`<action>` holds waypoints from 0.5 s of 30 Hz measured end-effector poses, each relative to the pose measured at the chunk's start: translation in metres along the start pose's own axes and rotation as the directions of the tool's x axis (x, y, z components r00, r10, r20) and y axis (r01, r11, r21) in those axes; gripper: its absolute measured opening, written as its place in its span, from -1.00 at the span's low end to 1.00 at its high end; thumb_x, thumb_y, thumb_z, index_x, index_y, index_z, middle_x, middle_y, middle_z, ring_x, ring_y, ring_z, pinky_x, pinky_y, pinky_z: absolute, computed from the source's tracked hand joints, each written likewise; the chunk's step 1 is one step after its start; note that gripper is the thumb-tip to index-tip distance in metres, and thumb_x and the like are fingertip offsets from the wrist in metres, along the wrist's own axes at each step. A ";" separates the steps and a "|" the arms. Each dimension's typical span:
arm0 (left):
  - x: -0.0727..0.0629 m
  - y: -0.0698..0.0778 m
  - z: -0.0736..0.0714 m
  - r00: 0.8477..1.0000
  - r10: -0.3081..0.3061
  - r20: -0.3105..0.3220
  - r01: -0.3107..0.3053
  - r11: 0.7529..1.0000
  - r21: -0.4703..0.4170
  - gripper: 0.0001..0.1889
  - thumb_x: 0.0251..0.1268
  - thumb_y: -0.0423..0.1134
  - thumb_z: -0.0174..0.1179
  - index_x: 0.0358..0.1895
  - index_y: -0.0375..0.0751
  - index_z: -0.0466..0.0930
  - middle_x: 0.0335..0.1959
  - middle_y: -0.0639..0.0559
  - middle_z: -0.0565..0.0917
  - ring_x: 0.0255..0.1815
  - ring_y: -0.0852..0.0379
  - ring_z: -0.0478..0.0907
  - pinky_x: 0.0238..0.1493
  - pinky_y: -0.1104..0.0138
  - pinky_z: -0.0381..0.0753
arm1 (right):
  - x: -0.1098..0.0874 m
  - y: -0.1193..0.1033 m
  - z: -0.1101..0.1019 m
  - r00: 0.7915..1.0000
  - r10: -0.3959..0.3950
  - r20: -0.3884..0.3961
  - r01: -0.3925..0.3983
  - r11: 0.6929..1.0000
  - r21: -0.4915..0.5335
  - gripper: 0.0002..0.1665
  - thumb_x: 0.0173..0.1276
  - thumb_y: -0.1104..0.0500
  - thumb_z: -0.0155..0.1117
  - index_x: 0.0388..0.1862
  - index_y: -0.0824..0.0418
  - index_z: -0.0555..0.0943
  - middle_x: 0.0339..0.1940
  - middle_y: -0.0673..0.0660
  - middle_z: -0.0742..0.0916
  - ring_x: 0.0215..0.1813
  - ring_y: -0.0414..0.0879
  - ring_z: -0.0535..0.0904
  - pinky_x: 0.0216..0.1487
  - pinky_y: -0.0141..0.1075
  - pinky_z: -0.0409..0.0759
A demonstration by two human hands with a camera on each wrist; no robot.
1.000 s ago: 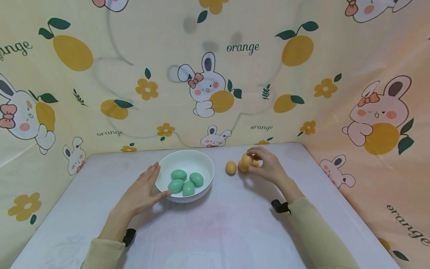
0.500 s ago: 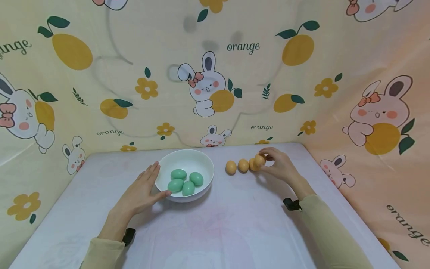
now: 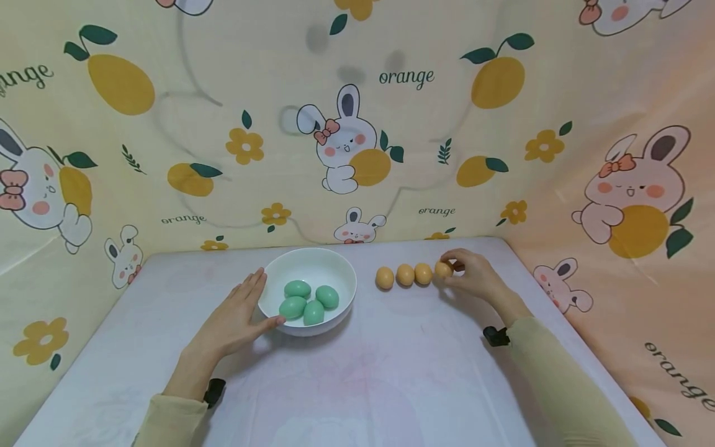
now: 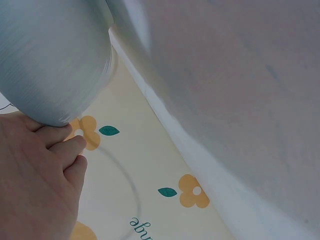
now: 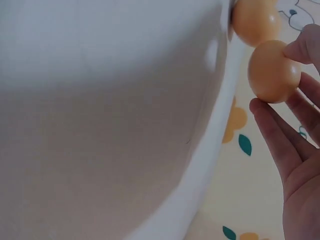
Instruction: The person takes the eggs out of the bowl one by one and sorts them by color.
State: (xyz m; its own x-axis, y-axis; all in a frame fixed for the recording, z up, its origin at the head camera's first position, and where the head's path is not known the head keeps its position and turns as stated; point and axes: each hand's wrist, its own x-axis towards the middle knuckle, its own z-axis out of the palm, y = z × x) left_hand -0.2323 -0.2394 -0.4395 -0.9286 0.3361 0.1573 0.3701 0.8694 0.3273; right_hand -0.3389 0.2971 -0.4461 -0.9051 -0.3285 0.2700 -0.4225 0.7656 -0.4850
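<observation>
My left hand (image 3: 237, 316) rests against the left side of a white bowl (image 3: 346, 273), fingers extended along it and thumb at the near rim. The left wrist view shows those fingers (image 4: 67, 150) touching the bowl's outer wall (image 4: 55, 65). Several green eggs (image 3: 297, 289) lie inside the bowl. To its right, my right hand (image 3: 475, 279) pinches a brown egg (image 3: 444, 269) at the right end of a row. Thumb and fingertips hold this egg (image 5: 274, 72) in the right wrist view, with another brown egg (image 5: 255, 20) close beyond it.
Three more brown eggs (image 3: 384, 278) stand in line between the bowl and my right hand. The white-covered table (image 3: 357, 385) ends at a cloth backdrop (image 3: 257, 186) printed with rabbits and oranges. A similar cloth hangs along the right side.
My right hand has moved right with its brown egg, from over the other eggs to the row's right end, and lowered it there. The left hand and bowl have stayed put.
</observation>
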 end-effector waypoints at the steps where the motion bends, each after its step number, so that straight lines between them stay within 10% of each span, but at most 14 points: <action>1: 0.000 0.000 0.000 1.000 0.000 -0.001 0.000 1.000 0.000 0.15 0.37 0.45 0.11 0.66 -0.40 -0.06 0.72 -0.23 -0.06 0.71 -0.24 -0.08 0.68 -0.11 -0.03 | 0.001 0.001 0.000 1.000 0.005 0.009 -0.005 1.000 -0.001 -0.45 0.20 0.29 0.50 0.20 0.32 0.64 0.21 0.33 0.70 0.06 0.21 0.69 0.15 0.11 0.71; 15: -0.001 0.002 -0.003 1.000 0.002 0.000 -0.002 1.000 -0.009 0.14 0.38 0.44 0.11 0.66 -0.41 -0.06 0.72 -0.24 -0.05 0.71 -0.25 -0.08 0.68 -0.11 -0.03 | 0.009 0.008 0.002 0.991 0.017 0.130 -0.017 1.000 -0.001 -0.48 0.18 0.32 0.51 0.17 0.31 0.68 0.12 0.26 0.75 0.03 0.16 0.70 0.13 0.08 0.70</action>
State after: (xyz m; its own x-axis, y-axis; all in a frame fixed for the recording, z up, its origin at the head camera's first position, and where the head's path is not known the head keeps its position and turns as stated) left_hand -0.2306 -0.2389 -0.4365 -0.9279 0.3379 0.1575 0.3721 0.8653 0.3358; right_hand -0.3504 0.2993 -0.4494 -0.9106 -0.3848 0.1509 -0.4070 0.7715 -0.4890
